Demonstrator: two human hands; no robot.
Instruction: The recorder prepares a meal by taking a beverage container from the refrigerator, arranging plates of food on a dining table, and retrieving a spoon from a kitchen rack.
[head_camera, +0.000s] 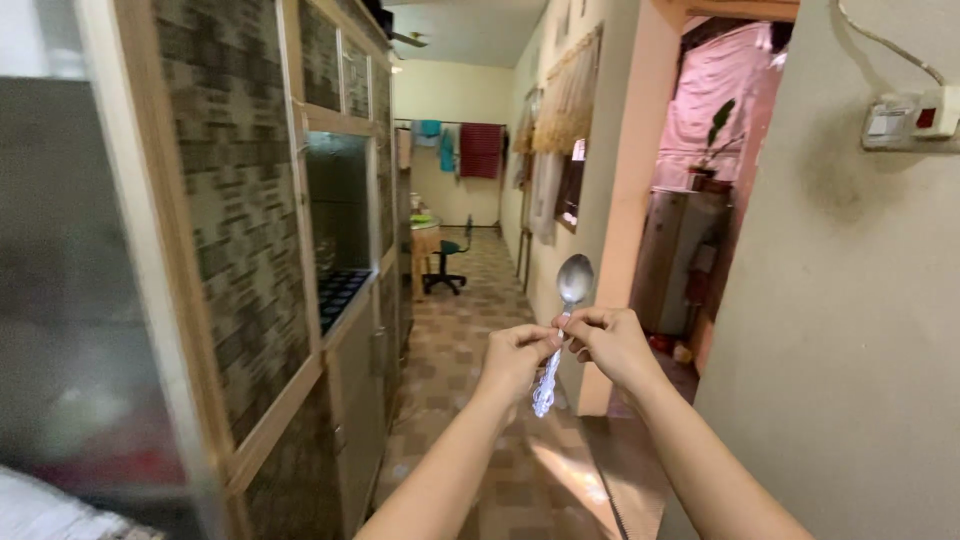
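Observation:
A metal spoon (573, 281) stands upright in front of me, bowl at the top, ornate handle pointing down. My left hand (515, 357) pinches the stem from the left. From the right, my right hand (608, 341) grips the same part of the stem. Both arms reach forward at chest height in a narrow hallway.
A tall wooden cabinet (250, 280) with patterned panels and glass doors lines the left side. A plain wall (850, 320) with a switch box (912, 122) stands at right. A doorway (690, 250) opens beyond. The tiled floor (470, 330) runs back to an office chair (447, 262) and table.

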